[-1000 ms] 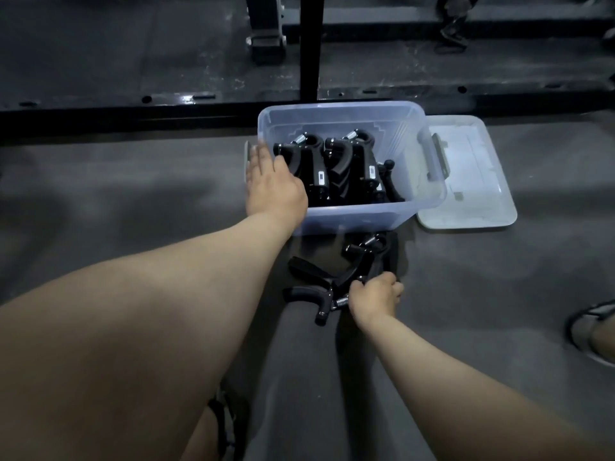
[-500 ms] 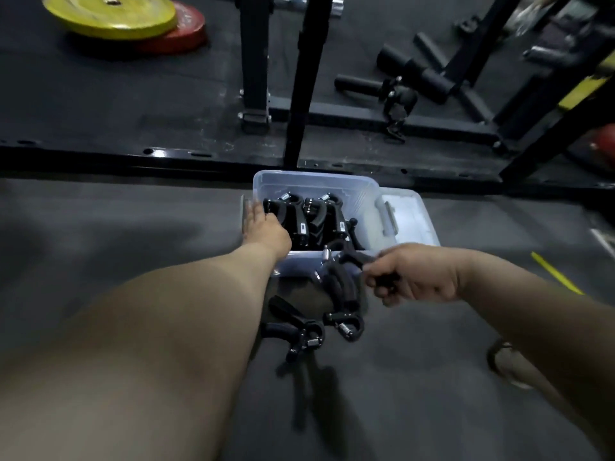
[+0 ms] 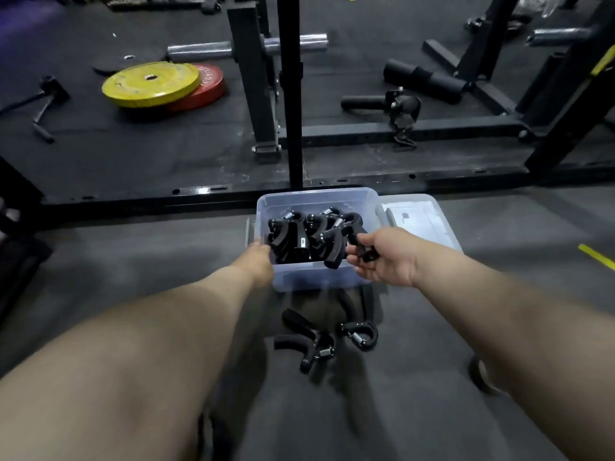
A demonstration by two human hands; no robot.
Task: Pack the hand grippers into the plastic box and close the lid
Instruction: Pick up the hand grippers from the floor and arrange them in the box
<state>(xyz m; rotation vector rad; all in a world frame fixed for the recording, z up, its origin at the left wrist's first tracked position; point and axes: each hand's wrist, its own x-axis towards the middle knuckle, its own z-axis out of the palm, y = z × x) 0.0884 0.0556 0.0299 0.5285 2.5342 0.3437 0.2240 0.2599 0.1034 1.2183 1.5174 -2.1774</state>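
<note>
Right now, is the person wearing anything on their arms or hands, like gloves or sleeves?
No. Both forearms are bare as far as the picture shows, with no sleeves in view. The left hand and the right hand have no gloves, and I can't see any watch, bracelet or ring on them. The picture is a bit blurry, though.

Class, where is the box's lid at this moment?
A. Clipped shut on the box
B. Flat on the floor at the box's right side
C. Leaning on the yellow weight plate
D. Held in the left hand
B: the lid lies flat on the floor right of the open plastic box.
</note>
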